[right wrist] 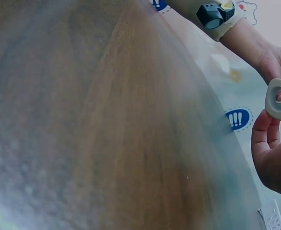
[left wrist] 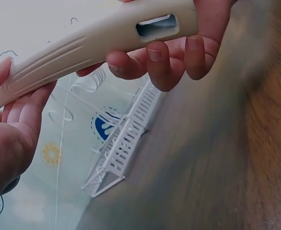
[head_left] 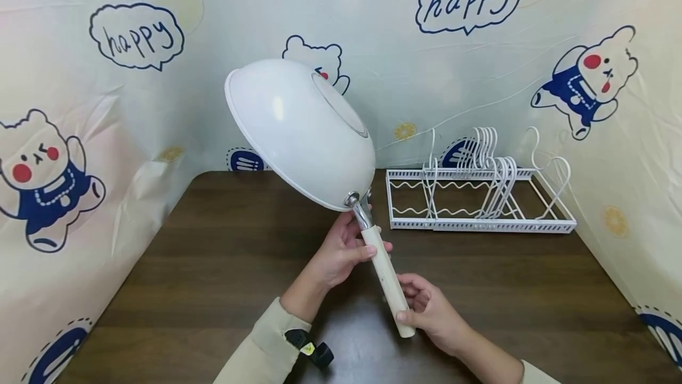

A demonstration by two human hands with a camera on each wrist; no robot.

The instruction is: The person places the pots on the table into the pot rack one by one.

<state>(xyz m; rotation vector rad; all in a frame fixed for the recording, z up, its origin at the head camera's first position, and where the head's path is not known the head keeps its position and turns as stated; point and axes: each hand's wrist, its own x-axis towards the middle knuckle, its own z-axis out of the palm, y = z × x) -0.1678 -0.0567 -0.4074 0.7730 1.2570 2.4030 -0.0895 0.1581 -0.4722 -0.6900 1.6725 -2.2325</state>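
A white wok (head_left: 298, 129) is held in the air above the table, tilted so that its round base faces up and to the right. A metal neck joins it to a cream handle (head_left: 388, 280). My left hand (head_left: 338, 254) grips this handle near the neck, thumb on top. Lower down, my right hand (head_left: 433, 318) holds the handle's end between thumb and fingers. The left wrist view shows a slot through the handle (left wrist: 83, 52) near that end. In the right wrist view the handle's hollow end (right wrist: 279, 98) faces the camera. The wok's inside is hidden.
A white wire rack (head_left: 479, 225) with several white hangers (head_left: 503, 186) stands at the table's back right. Behind the brown wooden table (head_left: 213, 271) hangs a pale printed curtain (head_left: 224, 29), which also runs along both sides.
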